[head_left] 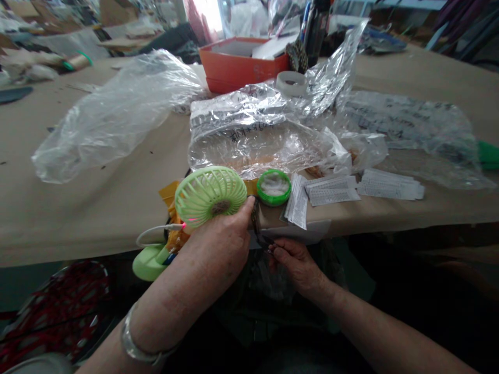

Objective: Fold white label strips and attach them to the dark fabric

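Observation:
My left hand (224, 241) is at the table's front edge, fingers curled around a thin dark strip that runs down from beside the light green handheld fan (209, 196). My right hand (293, 259) sits below the edge and pinches the strip's lower end, which is too small to name. The fan lies on yellow material with a white cable (154, 231) plugged in and a red light glowing. A small round green-rimmed container (273, 187) stands just right of the fan.
Crumpled clear plastic bags (257, 137) cover the brown table (97, 197). Printed paper labels (335, 189) lie near the front edge. An orange box (237, 65) and a tape roll (291, 82) stand behind. Red patterned fabric (58, 306) lies lower left.

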Action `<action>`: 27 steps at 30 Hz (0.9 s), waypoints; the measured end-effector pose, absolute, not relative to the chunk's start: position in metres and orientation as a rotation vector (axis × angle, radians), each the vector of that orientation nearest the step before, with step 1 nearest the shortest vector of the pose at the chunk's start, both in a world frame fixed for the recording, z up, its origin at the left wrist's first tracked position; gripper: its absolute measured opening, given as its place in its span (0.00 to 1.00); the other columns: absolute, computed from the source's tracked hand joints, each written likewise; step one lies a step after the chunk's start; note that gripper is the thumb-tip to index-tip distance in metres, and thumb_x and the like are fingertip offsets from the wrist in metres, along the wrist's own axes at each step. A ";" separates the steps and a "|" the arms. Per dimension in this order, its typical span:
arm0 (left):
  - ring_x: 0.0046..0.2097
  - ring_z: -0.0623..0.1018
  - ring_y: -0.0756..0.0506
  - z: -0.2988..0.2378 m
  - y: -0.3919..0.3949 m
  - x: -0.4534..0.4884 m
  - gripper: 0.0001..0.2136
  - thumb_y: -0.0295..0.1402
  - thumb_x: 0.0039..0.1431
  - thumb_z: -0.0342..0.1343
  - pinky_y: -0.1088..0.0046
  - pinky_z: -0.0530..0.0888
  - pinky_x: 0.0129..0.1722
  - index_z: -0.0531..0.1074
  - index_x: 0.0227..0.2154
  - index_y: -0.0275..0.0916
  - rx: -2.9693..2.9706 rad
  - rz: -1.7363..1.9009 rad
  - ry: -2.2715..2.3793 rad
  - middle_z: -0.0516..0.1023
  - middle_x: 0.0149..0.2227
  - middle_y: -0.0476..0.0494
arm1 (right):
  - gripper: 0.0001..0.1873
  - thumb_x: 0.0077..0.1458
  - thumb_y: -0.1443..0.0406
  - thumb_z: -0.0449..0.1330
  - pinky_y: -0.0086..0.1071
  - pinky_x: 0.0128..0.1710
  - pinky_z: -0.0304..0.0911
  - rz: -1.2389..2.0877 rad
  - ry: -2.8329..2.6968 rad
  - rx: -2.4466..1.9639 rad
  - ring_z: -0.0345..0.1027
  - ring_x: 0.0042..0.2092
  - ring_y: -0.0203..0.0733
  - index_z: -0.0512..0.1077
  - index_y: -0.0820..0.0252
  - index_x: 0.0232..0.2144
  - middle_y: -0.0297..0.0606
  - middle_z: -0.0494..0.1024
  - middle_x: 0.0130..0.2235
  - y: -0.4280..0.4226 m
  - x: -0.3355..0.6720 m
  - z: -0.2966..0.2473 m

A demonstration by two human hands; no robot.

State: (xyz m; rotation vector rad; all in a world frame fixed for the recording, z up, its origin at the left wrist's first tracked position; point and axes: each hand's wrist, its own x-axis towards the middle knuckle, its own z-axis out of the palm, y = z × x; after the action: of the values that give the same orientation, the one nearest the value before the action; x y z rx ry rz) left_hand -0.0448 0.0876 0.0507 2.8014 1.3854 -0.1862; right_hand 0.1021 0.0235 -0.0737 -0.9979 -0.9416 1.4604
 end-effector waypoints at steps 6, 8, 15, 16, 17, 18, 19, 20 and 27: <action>0.31 0.80 0.45 0.048 0.090 -0.046 0.29 0.18 0.54 0.41 0.71 0.75 0.37 0.51 0.62 0.25 2.863 -0.312 1.298 0.80 0.43 0.32 | 0.15 0.50 0.54 0.58 0.27 0.25 0.61 1.402 -0.926 -1.025 0.62 0.23 0.33 0.70 0.60 0.23 0.30 0.69 0.20 0.027 0.095 -0.078; 0.31 0.80 0.45 0.048 0.089 -0.045 0.29 0.18 0.55 0.41 0.71 0.75 0.36 0.51 0.62 0.24 2.893 -0.317 1.296 0.80 0.43 0.30 | 0.13 0.51 0.56 0.58 0.28 0.26 0.62 1.373 -0.929 -1.043 0.63 0.24 0.33 0.70 0.59 0.23 0.30 0.69 0.20 0.026 0.093 -0.077; 0.32 0.80 0.45 0.052 0.086 -0.043 0.30 0.19 0.55 0.42 0.72 0.74 0.35 0.50 0.62 0.26 2.818 -0.199 1.348 0.81 0.40 0.33 | 0.09 0.51 0.60 0.57 0.28 0.28 0.62 1.239 -0.959 -1.090 0.63 0.25 0.33 0.73 0.58 0.28 0.30 0.70 0.22 0.022 0.090 -0.080; 0.32 0.80 0.45 0.052 0.086 -0.043 0.30 0.19 0.55 0.42 0.72 0.74 0.35 0.50 0.62 0.27 2.805 -0.193 1.367 0.81 0.40 0.34 | 0.09 0.52 0.61 0.57 0.27 0.28 0.61 1.216 -0.972 -1.102 0.63 0.25 0.33 0.74 0.58 0.30 0.29 0.70 0.21 0.021 0.089 -0.083; 0.32 0.80 0.44 0.052 0.086 -0.043 0.30 0.19 0.55 0.43 0.71 0.74 0.35 0.50 0.62 0.28 2.789 -0.183 1.392 0.81 0.38 0.36 | 0.10 0.53 0.61 0.56 0.27 0.27 0.61 1.198 -0.985 -1.110 0.62 0.25 0.33 0.74 0.58 0.32 0.29 0.69 0.21 0.021 0.088 -0.085; 0.32 0.80 0.44 0.051 0.086 -0.044 0.30 0.20 0.55 0.43 0.71 0.75 0.35 0.51 0.63 0.30 2.774 -0.174 1.417 0.81 0.37 0.37 | 0.10 0.54 0.61 0.55 0.27 0.27 0.60 1.186 -0.991 -1.113 0.62 0.25 0.33 0.75 0.58 0.33 0.29 0.69 0.21 0.020 0.087 -0.087; 0.32 0.80 0.43 0.051 0.086 -0.044 0.30 0.20 0.55 0.43 0.70 0.75 0.35 0.51 0.63 0.31 2.767 -0.166 1.429 0.81 0.36 0.38 | 0.10 0.54 0.61 0.55 0.27 0.27 0.60 1.183 -0.993 -1.108 0.62 0.25 0.33 0.75 0.57 0.35 0.29 0.69 0.22 0.019 0.086 -0.090; 0.33 0.80 0.43 0.050 0.086 -0.045 0.30 0.20 0.54 0.43 0.69 0.75 0.35 0.51 0.63 0.32 2.766 -0.162 1.425 0.81 0.36 0.38 | 0.10 0.54 0.61 0.56 0.27 0.28 0.60 1.184 -0.992 -1.100 0.62 0.26 0.33 0.75 0.57 0.35 0.29 0.70 0.23 0.018 0.085 -0.092; 0.36 0.80 0.41 0.048 0.088 -0.046 0.31 0.21 0.53 0.44 0.68 0.75 0.36 0.51 0.63 0.32 2.768 -0.151 1.407 0.81 0.38 0.36 | 0.11 0.56 0.59 0.54 0.29 0.32 0.59 1.230 -0.988 -1.060 0.61 0.28 0.34 0.74 0.58 0.34 0.30 0.68 0.24 0.021 0.081 -0.095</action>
State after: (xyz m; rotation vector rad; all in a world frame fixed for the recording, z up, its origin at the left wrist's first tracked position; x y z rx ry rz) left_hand -0.0463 0.0879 0.0478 2.7680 1.4075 -0.1508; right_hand 0.0814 0.0208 -0.0949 -1.0597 -0.9876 1.2298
